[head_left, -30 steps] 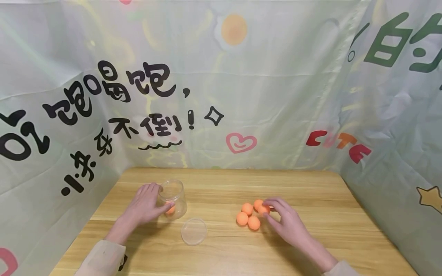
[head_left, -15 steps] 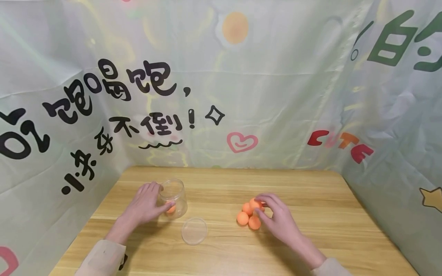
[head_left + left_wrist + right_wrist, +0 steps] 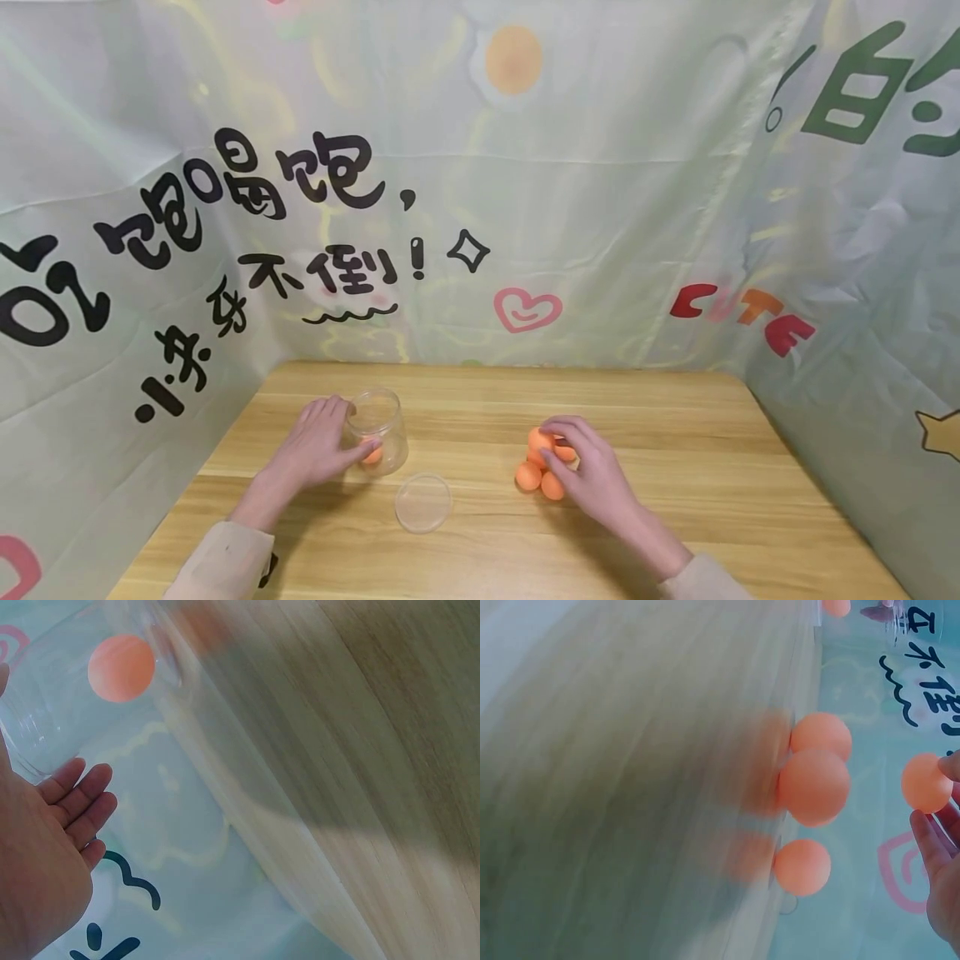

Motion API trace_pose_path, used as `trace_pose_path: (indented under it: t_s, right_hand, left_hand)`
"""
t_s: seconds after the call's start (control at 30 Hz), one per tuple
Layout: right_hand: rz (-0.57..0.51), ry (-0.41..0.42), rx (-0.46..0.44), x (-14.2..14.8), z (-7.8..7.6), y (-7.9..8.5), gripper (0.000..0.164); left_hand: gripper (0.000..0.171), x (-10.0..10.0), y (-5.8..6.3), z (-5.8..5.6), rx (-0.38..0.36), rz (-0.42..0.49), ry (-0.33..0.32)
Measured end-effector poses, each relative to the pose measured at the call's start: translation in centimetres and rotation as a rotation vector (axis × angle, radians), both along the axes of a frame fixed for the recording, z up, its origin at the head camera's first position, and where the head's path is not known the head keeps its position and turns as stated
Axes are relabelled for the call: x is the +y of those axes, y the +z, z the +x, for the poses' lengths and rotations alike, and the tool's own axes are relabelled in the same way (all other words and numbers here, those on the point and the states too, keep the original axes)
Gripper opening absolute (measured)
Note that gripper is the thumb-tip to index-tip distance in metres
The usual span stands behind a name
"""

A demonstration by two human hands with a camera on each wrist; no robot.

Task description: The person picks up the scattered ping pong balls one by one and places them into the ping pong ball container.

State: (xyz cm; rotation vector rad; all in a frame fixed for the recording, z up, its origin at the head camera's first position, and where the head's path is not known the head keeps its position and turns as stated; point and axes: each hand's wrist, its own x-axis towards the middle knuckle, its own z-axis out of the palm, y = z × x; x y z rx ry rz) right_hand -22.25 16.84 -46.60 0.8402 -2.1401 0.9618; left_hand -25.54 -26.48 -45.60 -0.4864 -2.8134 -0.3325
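Observation:
My left hand [image 3: 317, 446] grips a clear plastic jar [image 3: 394, 442] that stands upright and uncovered on the left of the table, its thumb across the near side. One orange ball [image 3: 121, 667], like a ping-pong ball, lies at the bottom of the jar. With thumb and fingertips, my right hand [image 3: 600, 473] pinches another orange ball [image 3: 925, 784]. In the right wrist view that ball is clear of the tabletop. Below it sits a cluster of several matching balls [image 3: 528, 476], partly hidden by the held ball and the right hand.
A flat, clear round lid [image 3: 423, 503] lies on the wooden table [image 3: 480, 558], just in front of the jar and to its right. Printed cloth walls [image 3: 600, 208] rise behind the table and along both sides.
My right hand has lifted a ball from the right side of the cluster and moved left with it over the others. The left hand and jar have stayed in place.

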Motion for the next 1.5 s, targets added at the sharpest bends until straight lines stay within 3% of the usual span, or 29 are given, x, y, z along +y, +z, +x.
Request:
trace_pose_path:
  t_s: [1.03, 1.3, 1.5]
  right_hand:
    - [-0.108, 0.100, -0.045, -4.9, -1.3, 1.2, 0.031]
    - [-0.102, 0.119, -0.015, -5.9, -1.7, 1.4, 0.031]
    - [-0.111, 0.125, -0.056, -6.7, -1.8, 1.6, 0.030]
  left_hand:
    - [0.079, 0.0, 0.0, 0.0, 0.001, -0.011, -0.004]
    - [0.079, 0.0, 0.0, 0.0, 0.000, -0.001, -0.005]
    - [0.081, -0.1, -0.1, 0.0, -0.002, -0.001, 0.000]
